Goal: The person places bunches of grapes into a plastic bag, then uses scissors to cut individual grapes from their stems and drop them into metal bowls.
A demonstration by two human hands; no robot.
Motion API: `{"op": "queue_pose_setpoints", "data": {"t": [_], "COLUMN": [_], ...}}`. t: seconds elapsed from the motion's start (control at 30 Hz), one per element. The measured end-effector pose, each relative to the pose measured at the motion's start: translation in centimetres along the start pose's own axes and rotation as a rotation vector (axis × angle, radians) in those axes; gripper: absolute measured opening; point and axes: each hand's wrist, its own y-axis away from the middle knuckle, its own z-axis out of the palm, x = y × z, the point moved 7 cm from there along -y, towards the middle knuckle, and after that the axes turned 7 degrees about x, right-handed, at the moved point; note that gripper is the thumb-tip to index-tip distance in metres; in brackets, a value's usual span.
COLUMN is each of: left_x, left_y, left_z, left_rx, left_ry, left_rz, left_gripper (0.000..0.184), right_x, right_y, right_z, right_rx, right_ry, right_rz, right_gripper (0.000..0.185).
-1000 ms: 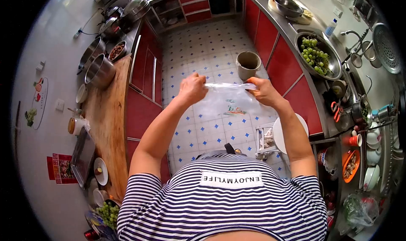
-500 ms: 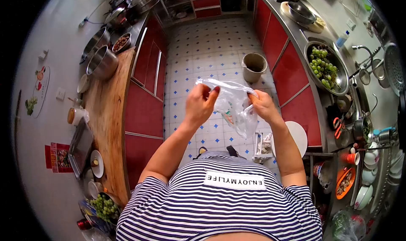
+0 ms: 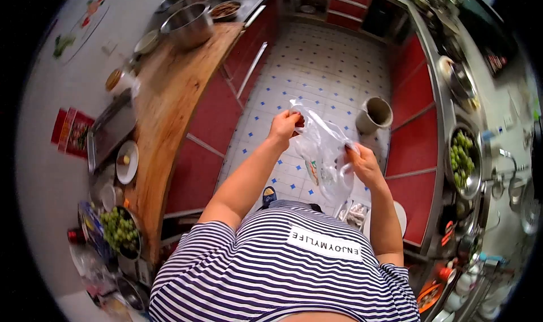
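A clear plastic bag [image 3: 321,155] with a small coloured print hangs between my hands, in front of my body and above the tiled floor. The fingers of my left hand [image 3: 284,128] are curled around one upper corner of it. On the other side, my right hand [image 3: 365,163] pinches the bag's opposite edge. The film is stretched between them at the top and droops loosely below. Beyond the bag, a beige bin [image 3: 370,118] stands on the floor, close to my right hand.
On my left runs a wooden countertop [image 3: 169,90] with a metal pot [image 3: 189,31], a tray [image 3: 110,132], a white plate [image 3: 128,169] and a bowl of grapes [image 3: 120,231]. The right counter holds a metal basin of grapes [image 3: 465,161]. A white stool [image 3: 390,220] sits near my right arm.
The view has turned left, so the countertop shows larger. My hands have drawn the bag's rim wider apart; both still hold it.
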Motion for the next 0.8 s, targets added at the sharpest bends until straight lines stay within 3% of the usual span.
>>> {"op": "queue_pose_setpoints", "data": {"t": [0.1, 0.13, 0.17, 0.2, 0.23, 0.27, 0.3, 0.33, 0.37, 0.4, 0.43, 0.47, 0.53, 0.63, 0.67, 0.7, 0.73, 0.77, 0.8], "left_x": [-2.9, 0.0, 6.2, 10.1, 18.1, 23.8, 28.9, 30.8, 30.8, 28.3, 24.1, 18.7, 5.9, -0.4, 2.2, 4.7, 10.0, 16.2, 20.6], "left_y": [-4.0, -4.8, -3.3, -4.8, 0.1, 4.6, 11.7, 15.6, 21.5, 22.8, 18.8, 12.8, 3.4, 6.3, 9.9, 13.6, 13.9, 19.7, 25.6], "left_z": [-5.4, -6.7, -7.6, -8.6, -7.6, -7.7, -7.8, -8.1, -8.9, -8.8, -8.5, -8.9, -14.1, -21.0, -20.3, -19.5, -19.2, -17.9, -16.4], "left_rx": [0.147, 0.012, 0.019, -0.024, 0.018, 0.022, 0.134, 0.245, 0.542, 0.646, 0.579, 0.469, 0.241, 0.215, 0.231, 0.259, 0.363, 0.475, 0.813], "left_ry": [0.544, 0.428, 0.177, 0.261, 0.182, 0.149, -0.064, -0.164, -0.367, -0.489, -0.634, -0.791, -0.933, -0.770, -0.653, -0.536, -0.311, -0.284, -0.486], "left_rz": [-0.534, -0.428, -0.244, -0.046, 0.265, 0.540, 0.864, 1.090, 1.552, 1.703, 1.624, 1.412, 0.827, 0.281, 0.171, 0.065, 0.526, 0.749, 1.060], "left_gripper": [0.018, 0.022, 0.024, 0.022, 0.024, 0.018, 0.009, 0.013, 0.016, 0.017, 0.018, 0.018, 0.020, 0.018, 0.021, 0.026, 0.027, 0.025, 0.015], "right_x": [3.3, 5.0, 0.6, -6.3, -11.1, -17.4, -22.0, -23.4, -25.5, -24.2, -21.1, -16.5, -7.0, -0.3, 3.5, -7.9, -14.9, -22.5, -25.9], "right_y": [-3.5, -5.5, -6.9, -7.6, -8.9, -8.4, -7.2, -7.2, -5.4, -5.2, -6.1, -7.8, -11.7, -12.6, -10.2, -7.2, -7.4, -4.5, -4.4], "right_z": [0.5, 0.2, -0.6, -1.5, -2.8, -3.5, -4.1, -7.1, -7.5, -6.1, -3.0, 1.1, 8.2, 13.2, 12.3, 12.8, 11.0, 10.1, 7.4], "right_rx": [-0.241, -0.332, -0.180, -0.006, 0.104, 0.180, 0.372, 0.511, 0.682, 0.718, 0.670, 0.533, 0.104, -0.542, -0.750, -0.525, -0.306, -0.044, 0.124], "right_ry": [0.170, 0.253, 0.621, 0.969, 0.829, 0.591, 1.019, 0.636, 0.485, 0.499, 0.620, 0.816, 1.132, 1.194, 1.220, 1.156, 0.941, 0.718, 0.545], "right_rz": [0.155, 0.258, 0.024, -0.228, -0.241, -0.480, -1.041, -0.446, -0.622, -0.864, -1.062, -1.204, -1.269, -0.748, -0.496, -0.628, -0.805, -0.909, -1.067], "right_gripper": [0.018, 0.015, 0.011, 0.007, 0.012, 0.014, 0.007, 0.016, 0.013, 0.011, 0.012, 0.015, 0.025, 0.019, 0.020, 0.019, 0.022, 0.027, 0.032]}}
